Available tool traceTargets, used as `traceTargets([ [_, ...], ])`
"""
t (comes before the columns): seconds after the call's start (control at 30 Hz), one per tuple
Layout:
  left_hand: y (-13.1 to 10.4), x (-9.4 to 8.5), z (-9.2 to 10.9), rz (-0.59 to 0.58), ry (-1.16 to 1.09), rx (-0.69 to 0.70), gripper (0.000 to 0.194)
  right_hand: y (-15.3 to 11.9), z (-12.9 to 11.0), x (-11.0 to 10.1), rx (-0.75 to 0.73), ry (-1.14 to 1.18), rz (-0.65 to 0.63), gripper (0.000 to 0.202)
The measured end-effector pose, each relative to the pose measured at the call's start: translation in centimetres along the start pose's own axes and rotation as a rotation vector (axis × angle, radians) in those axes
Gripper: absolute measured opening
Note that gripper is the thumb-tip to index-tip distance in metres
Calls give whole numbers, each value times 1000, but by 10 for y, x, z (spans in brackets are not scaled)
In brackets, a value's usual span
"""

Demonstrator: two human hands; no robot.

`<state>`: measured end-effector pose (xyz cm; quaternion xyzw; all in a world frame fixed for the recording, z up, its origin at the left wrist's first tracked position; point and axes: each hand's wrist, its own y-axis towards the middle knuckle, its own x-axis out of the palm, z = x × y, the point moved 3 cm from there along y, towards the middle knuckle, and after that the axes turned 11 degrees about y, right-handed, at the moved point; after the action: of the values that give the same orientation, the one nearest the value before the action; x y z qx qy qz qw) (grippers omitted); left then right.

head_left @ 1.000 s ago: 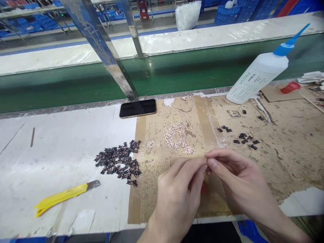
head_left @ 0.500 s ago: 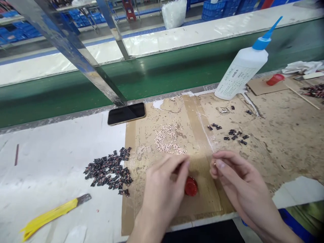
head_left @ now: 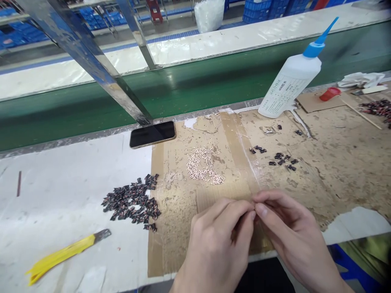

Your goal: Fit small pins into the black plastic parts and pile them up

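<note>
A factory assembly line is showing itself here: a green conveyor belt (head_left: 195,89) is running past the bench beyond the joined fingertips, blue crates (head_left: 269,10) sitting farther off.

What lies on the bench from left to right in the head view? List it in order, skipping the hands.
Yellow utility knife → pile of dark small parts → black phone → patch of pale tiny pieces → scattered dark parts → white glue bottle with blue nozzle → red cap.

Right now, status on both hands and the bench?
Left hand and right hand pinched together, fingertips touching, part between them hidden. Dark parts pile left, pale bits ahead. Nothing in the way.
</note>
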<state>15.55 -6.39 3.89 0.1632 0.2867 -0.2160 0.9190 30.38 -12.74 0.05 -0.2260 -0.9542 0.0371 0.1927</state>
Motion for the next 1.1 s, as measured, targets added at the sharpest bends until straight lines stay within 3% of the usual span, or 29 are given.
traceTargets([
  [0.07, -1, 0, -1, -16, -83, -113, 15, -1, -3, 1, -20, -26, -12, 10],
  [0.27, -13, 7, -3, -219, -640, -686, 18, -9, -14, 3, -117, -179, -112, 7],
  [0.5, -28, 7, -3, -395, -923, -868, 33, -13, -32, 1, -273, -418, -381, 14],
  [0.67, -45, 8, -10, -470, -970, -950, 35, -25, -34, 2, -350, -594, -483, 13],
  [0.77, -56, 7, -14, -407, -932, -960, 29, -31, -25, 2, -319, -628, -463, 11],
  [0.9, -69, -2, -22, -115, -850, -949, 23, -30, -10, -6, -285, -706, -333, 11],
  [1.0, -77, -12, -30, 27, -738, -940, 14, -28, -3, -10, -368, -830, -278, 17],
  [1.1, -80, -19, -34, 74, -679, -919, 12, -27, 1, -4, -483, -949, -343, 22],
])
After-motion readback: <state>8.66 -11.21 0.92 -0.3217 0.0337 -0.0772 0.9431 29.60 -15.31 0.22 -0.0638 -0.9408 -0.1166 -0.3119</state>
